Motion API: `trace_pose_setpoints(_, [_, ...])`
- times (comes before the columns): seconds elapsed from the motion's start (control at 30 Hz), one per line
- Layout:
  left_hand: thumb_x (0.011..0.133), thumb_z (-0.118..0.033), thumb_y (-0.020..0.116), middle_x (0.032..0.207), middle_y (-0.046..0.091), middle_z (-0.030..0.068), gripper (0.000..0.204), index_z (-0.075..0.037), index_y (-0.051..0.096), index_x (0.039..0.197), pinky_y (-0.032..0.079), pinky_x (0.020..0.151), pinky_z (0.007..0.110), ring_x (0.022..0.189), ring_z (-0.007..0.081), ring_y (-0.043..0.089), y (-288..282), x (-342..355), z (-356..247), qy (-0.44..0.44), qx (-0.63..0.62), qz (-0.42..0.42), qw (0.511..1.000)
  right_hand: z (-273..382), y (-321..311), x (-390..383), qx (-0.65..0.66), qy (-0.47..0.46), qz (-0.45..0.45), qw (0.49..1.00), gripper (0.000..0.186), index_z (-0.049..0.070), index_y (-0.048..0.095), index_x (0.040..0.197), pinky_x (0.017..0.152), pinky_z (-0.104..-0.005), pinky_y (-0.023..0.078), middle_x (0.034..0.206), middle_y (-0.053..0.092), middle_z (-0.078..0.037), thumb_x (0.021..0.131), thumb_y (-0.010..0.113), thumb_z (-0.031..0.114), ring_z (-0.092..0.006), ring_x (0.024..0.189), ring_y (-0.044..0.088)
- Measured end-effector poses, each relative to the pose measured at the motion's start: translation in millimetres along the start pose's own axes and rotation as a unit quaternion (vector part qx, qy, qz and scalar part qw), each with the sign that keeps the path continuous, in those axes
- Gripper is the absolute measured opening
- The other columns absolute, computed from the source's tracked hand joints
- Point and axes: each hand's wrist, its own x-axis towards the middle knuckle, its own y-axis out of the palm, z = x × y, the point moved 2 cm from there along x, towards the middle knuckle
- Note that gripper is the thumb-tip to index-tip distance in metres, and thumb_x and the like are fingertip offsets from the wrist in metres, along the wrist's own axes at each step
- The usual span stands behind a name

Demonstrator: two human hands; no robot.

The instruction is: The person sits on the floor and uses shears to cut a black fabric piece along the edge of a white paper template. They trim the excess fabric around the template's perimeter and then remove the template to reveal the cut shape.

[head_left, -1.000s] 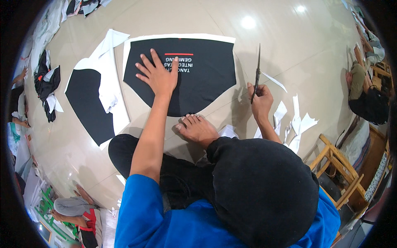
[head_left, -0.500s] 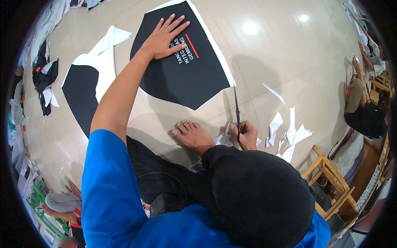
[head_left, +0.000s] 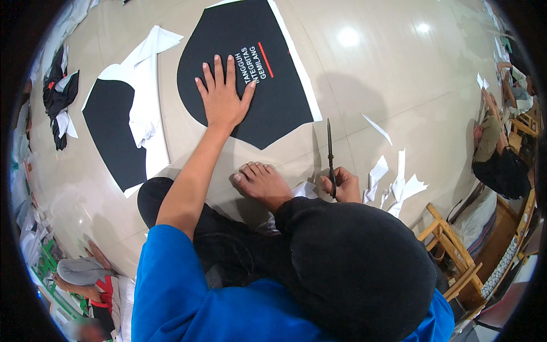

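Note:
My left hand lies spread, palm down, on a large black fabric piece with white edges, white lettering and a red stripe. My right hand grips black scissors, held upright in the view below that piece's right corner. Left of it lies a second black piece, partly covered by folded white fabric. White offcuts are scattered right of the scissors. My bare foot sits on the tiled floor between my hands.
A dark fabric bundle lies at the left. Other people sit at the right and lower left, near the rims. A wooden stool-like frame stands at the lower right, and more cloth piles line the left edge.
The black piece has turned about a quarter clockwise and shifted upward. My left hand went up with it, then came back down. My right hand with the scissors has moved down and left.

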Motion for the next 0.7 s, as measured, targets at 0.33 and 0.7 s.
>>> trace_pose_setpoints(0.33, [0.107,-0.06,0.056,0.182,0.025,0.021,0.085,-0.015,0.033,0.175,0.014,0.131,0.072,0.166,0.053,0.019,-9.6,-5.7,1.1,0.071,-0.031,0.019,0.997,-9.5,24.5,-21.4,0.036,0.009,0.029,0.999,0.039,0.006,0.056,0.078,0.057,-0.0291,0.042,0.069,0.061,0.001,0.094,0.09,0.013,-0.0059,0.068,0.054])
trace_pose_setpoints(0.7, [0.108,-0.057,0.056,0.179,0.028,0.0252,0.082,-0.014,0.034,0.175,0.014,0.128,0.077,0.164,0.0575,0.019,-0.4,-32.1,-44.9,0.06,-0.063,0.01,0.996,-19.2,39.0,-24.9,0.059,0.053,0.019,0.997,0.041,0.008,0.059,0.08,0.058,-0.0299,0.038,0.07,0.058,0.001,0.097,0.087,0.034,-0.008,0.066,0.051])
